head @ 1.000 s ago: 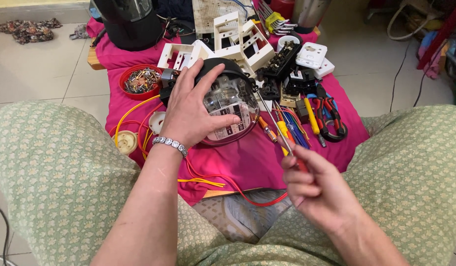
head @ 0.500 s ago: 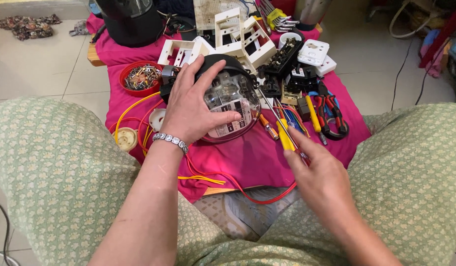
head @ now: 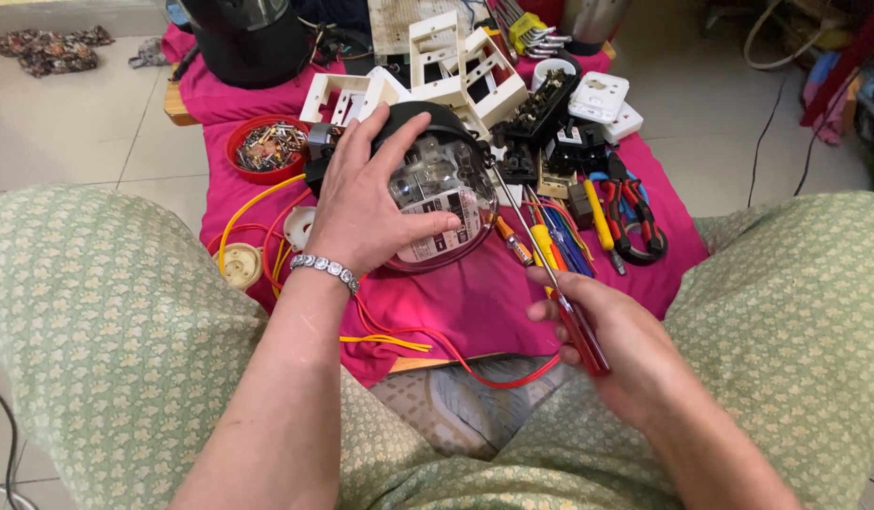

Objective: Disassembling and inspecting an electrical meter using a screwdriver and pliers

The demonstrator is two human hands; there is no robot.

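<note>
Clear domed plastic over a black round body: a meter-like device (head: 437, 194) sits at centre frame on a magenta cloth (head: 475, 302). Left hand (head: 361, 203) lies flat on its dome w/ fingers spread, thumb along the lower edge, a beaded silver bracelet (head: 324, 271) at the wrist. Right hand (head: 626, 349), lower right of centre, is closed round the red translucent handle of a screwdriver (head: 550, 274); its thin steel shaft runs up-left, tip at or near the device's right rim, contact can't be told. Just right of the device: yellow- and orange-handled drivers (head: 536, 236) and red-gripped pliers (head: 631, 212). Upper centre: white blocky plastic frames (head: 456, 66). Upper left of the cloth: a red bowl (head: 267, 148) of small metal bits. Yellow and red wires (head: 267, 203) loop at the left. Green patterned fabric covers both knees.
</note>
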